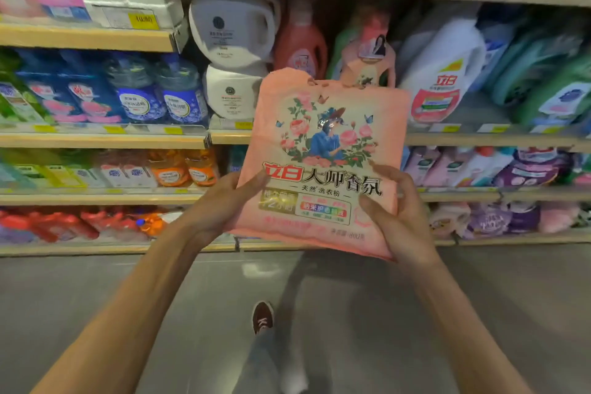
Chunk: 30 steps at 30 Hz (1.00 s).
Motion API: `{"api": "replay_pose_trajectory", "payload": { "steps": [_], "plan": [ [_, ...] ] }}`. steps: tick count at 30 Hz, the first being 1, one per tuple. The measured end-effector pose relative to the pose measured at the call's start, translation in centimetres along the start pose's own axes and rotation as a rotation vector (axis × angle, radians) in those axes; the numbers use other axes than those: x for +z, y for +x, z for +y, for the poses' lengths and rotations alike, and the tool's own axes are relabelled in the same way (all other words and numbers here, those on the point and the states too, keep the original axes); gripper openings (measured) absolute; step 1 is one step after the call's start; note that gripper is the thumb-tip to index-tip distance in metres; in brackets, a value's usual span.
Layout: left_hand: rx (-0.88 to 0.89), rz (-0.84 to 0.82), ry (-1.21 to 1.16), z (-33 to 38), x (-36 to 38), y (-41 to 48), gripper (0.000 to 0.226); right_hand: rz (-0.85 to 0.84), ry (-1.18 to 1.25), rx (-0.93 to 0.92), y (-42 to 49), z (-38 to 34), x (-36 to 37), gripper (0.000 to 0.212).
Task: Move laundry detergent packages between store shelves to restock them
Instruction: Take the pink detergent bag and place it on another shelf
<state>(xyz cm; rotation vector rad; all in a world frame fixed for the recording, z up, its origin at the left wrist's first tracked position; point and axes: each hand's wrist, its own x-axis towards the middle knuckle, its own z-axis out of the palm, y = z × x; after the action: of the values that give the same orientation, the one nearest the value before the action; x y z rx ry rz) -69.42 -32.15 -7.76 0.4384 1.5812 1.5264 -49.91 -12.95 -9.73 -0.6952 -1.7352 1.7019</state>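
Note:
A pink detergent bag with a rose print and bold Chinese lettering is held upright in front of the shelves, its face turned to me. My left hand grips its lower left edge, thumb on the front. My right hand grips the lower right edge, with thumb and fingertips curled onto the front. The bag's top has a punched carry handle. Behind it, part of the middle shelf is hidden.
Wooden shelves hold white jugs, a red bottle, blue refill pouches, orange pouches and purple packs. Grey floor lies below, with my brown shoe on it.

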Motion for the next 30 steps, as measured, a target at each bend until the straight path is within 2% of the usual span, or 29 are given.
{"api": "replay_pose_trajectory", "payload": {
  "steps": [2,6,15,20,24,30],
  "plan": [
    [-0.006,0.04,-0.031,-0.9,1.1,-1.7,0.047,0.011,-0.008,-0.011,-2.2,-0.9,-0.6,0.048],
    [0.007,0.07,-0.033,-1.0,3.7,-4.2,0.028,0.042,0.0,-0.035,-5.8,-2.8,-2.2,0.049],
    [0.136,0.007,0.183,0.4,7.8,-8.1,0.029,0.163,0.022,-0.034,-10.8,-5.2,-5.5,0.045],
    [0.195,-0.029,0.227,1.6,9.0,-9.1,0.037,0.227,0.06,-0.047,-12.9,-6.8,-6.3,0.047],
    [0.218,-0.049,0.23,1.8,9.9,-10.0,0.031,0.275,-0.011,-0.073,-15.0,-8.0,-6.1,0.048],
    [0.205,-0.113,0.218,0.5,12.1,-10.7,0.026,0.45,-0.021,-0.064,-20.1,-9.7,-6.9,0.043]
  ]
}}
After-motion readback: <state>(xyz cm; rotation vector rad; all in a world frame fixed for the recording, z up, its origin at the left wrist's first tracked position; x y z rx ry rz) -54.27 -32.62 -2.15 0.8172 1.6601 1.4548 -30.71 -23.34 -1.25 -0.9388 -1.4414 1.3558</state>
